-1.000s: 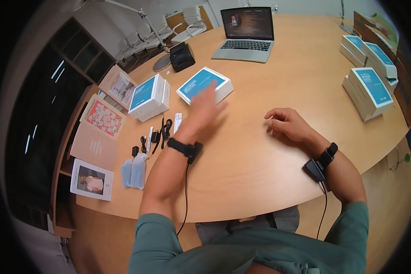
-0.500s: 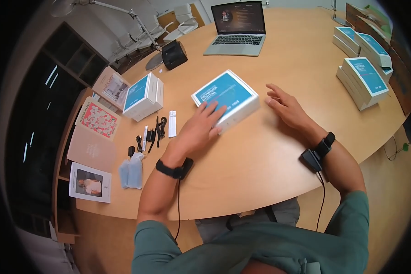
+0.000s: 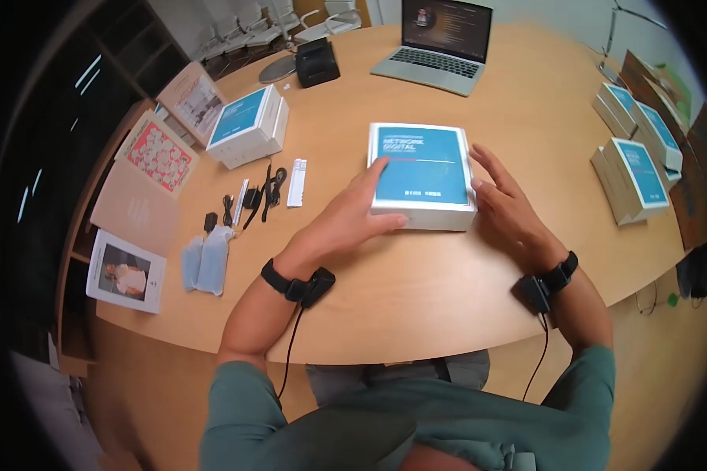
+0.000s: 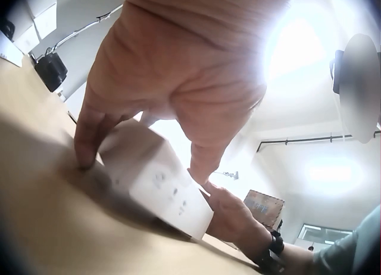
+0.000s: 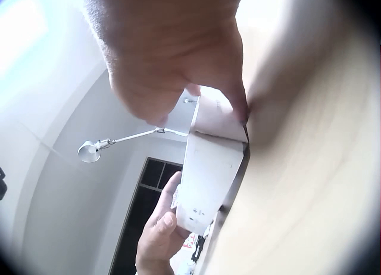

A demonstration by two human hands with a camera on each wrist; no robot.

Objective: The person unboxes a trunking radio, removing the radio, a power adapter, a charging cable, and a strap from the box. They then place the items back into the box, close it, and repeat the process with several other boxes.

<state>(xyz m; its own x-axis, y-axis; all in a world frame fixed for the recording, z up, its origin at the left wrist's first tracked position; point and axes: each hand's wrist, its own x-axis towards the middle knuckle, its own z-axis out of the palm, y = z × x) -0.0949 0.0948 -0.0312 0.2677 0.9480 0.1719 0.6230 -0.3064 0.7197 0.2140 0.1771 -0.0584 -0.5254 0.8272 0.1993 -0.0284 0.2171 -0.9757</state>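
Observation:
A white box with a blue top printed "NETWORK DIGITAL" sits in front of me on the table, its printed lid facing up. My left hand holds its left side, with the thumb along the front face near the lower left corner. In the left wrist view, the fingers reach down the box's side close to the tabletop. On the opposite side, my right hand holds the right edge, thumb at the rim and index finger stretched past it. The right wrist view shows that hand around the box's end.
Another blue-topped box stands to the left, near several books. Cables and a charger, a white strip and bluish wrapped packets lie nearer. A laptop is behind; more blue-topped boxes stand at the right.
The box has come right and toward me, turning square to my body. My left hand has moved with it, and my right hand has come onto its right side.

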